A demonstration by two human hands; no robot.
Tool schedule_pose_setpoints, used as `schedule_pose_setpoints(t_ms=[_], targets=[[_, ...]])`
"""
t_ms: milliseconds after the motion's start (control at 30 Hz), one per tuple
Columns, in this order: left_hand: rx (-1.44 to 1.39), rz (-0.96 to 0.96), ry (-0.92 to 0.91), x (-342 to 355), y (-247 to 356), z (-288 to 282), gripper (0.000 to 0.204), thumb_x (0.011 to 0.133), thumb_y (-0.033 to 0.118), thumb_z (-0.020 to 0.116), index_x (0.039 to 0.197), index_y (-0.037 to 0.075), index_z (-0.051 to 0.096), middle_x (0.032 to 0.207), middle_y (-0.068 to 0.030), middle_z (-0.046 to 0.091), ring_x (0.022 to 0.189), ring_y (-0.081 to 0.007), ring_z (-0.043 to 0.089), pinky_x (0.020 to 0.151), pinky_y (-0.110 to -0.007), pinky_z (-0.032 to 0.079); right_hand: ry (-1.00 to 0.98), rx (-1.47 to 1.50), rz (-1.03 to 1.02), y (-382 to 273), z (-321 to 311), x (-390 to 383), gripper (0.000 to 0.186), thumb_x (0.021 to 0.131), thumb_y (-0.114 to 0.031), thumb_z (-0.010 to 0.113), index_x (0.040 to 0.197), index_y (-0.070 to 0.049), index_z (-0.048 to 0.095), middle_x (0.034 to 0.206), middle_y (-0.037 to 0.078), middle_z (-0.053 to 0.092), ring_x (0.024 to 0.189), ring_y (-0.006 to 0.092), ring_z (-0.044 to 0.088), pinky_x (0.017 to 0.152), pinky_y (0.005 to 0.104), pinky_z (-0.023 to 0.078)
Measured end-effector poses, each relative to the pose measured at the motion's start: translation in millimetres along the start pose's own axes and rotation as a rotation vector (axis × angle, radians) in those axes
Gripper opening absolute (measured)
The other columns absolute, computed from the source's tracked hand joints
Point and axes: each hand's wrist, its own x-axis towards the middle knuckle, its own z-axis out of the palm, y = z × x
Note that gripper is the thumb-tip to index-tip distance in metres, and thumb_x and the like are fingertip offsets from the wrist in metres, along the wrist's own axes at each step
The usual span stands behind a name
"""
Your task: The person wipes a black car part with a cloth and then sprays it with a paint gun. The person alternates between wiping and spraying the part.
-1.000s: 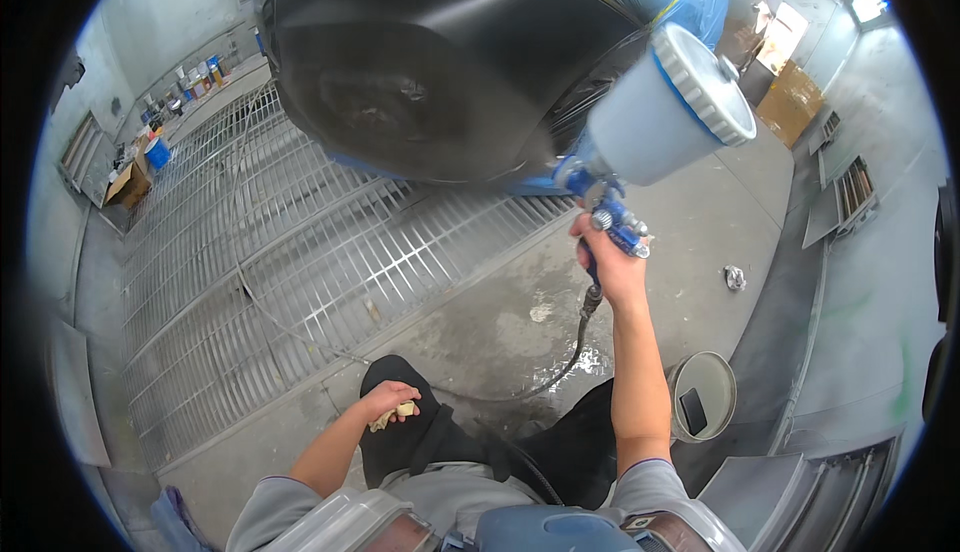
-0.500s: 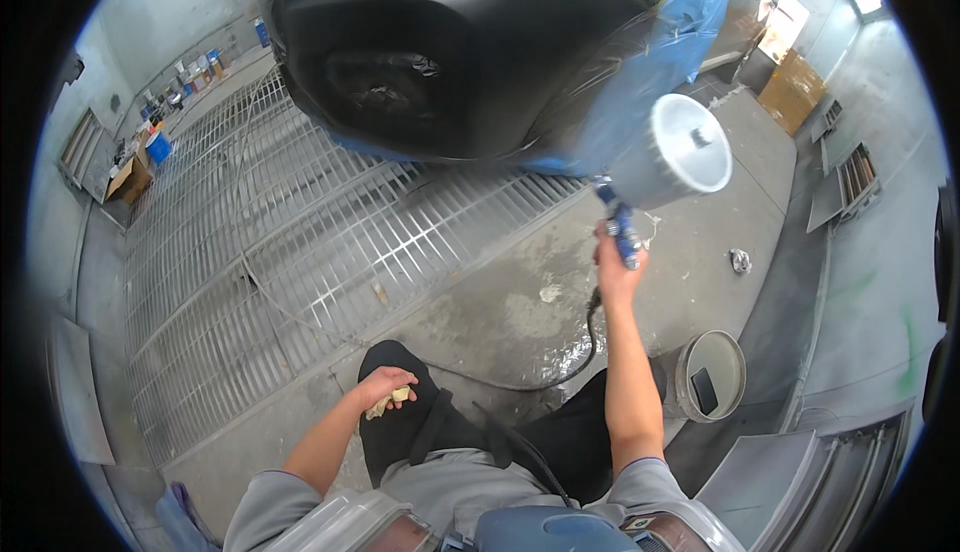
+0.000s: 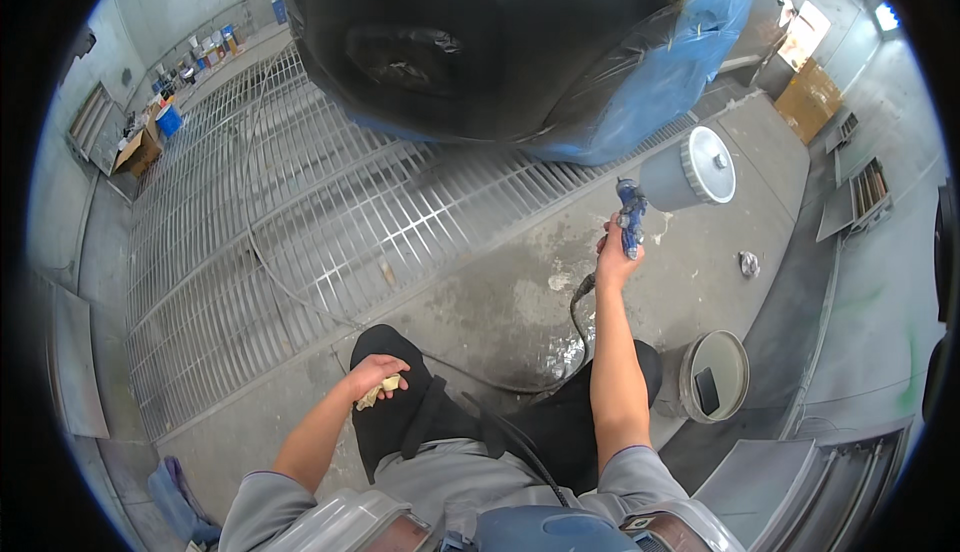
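Observation:
My right hand (image 3: 619,260) is closed round the handle of a blue spray gun (image 3: 631,214), held out ahead of me to the right. A translucent paint cup with a white lid (image 3: 709,165) sits on the gun and tilts to the right. From the grip a dark air hose (image 3: 579,320) drops to the floor. Over my left thigh, my left hand (image 3: 379,376) is closed on a crumpled pale yellow cloth (image 3: 375,392). A dark car body panel (image 3: 520,42), edged with blue masking film (image 3: 650,82), stands ahead, apart from the gun.
Metal floor grating (image 3: 300,222) spreads ahead to the left. Beside my right knee stands a bucket (image 3: 735,352) with a phone (image 3: 706,390) on it. A crumpled ball (image 3: 749,264) lies on the concrete at the right. Cardboard (image 3: 808,100) leans near the right wall.
The spray gun has drawn back from the panel and its cup has turned; the blurred haze by the nozzle is gone. My left hand has shifted slightly left, still with the cloth.

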Motion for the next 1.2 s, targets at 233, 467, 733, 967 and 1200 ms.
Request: schedule_pose_setpoints(t_ms=[233,467,733,967,1200], targets=[[-0.023,0.016,0.011,4.1,-1.7,1.4,0.033,0.107,0.031,0.059,0.126,0.006,0.067,0.092,-0.0097,0.077,0.056,-0.013,0.063,0.048,-0.027,0.052,-0.268,-0.048,0.044,49.0,31.1,-43.2,0.02,0.094,-0.019,0.078,0.084,-0.006,0.066,0.071,-0.003,0.063,0.063,0.0057,0.056,0.055,0.0282,0.046],[-0.006,-0.037,0.064,1.0,3.0,4.5,0.034,0.107,0.031,0.059,0.128,0.006,0.066,0.092,-0.0099,0.077,0.054,-0.013,0.062,0.047,-0.028,0.052,-0.859,0.002,0.096,53.1,70.0,-112.7,0.028,0.094,-0.019,0.08,0.113,0.001,0.074,0.077,-0.002,0.067,0.068,0.0051,0.057,0.062,0.0268,0.048],[-0.066,-0.019,0.096,0.3,-1.2,13.1,0.034,0.107,0.032,0.059,0.127,0.006,0.066,0.09,-0.0104,0.077,0.054,-0.013,0.062,0.046,-0.027,0.052,-0.475,-0.003,0.193,99.9,49.7,-25.6,0.024,0.096,-0.025,0.076,0.084,-0.004,0.072,0.069,0.0,0.066,0.052,0.0081,0.056,0.05,0.0271,0.043],[-0.069,-0.018,0.098,5.9,9.0,25.2,0.034,0.107,0.032,0.059,0.128,0.006,0.066,0.09,-0.0107,0.077,0.054,-0.0131,0.063,0.047,-0.028,0.053,-0.026,0.114,0.096,99.8,25.5,64.7,0.021,0.1,-0.022,0.072,0.092,-0.003,0.07,0.082,0.004,0.07,0.051,0.0094,0.055,0.046,0.0267,0.041],[-0.053,-0.014,0.11,7.9,15.2,28.5,0.035,0.108,0.032,0.059,0.129,0.006,0.065,0.09,-0.0094,0.076,0.055,-0.0121,0.062,0.048,-0.027,0.052,-0.073,0.344,0.221,49.3,25.9,54.4,0.015,0.101,-0.017,0.07,0.1,-0.001,0.069,0.091,0.007,0.072,0.052,0.0094,0.053,0.046,0.0252,0.039]])
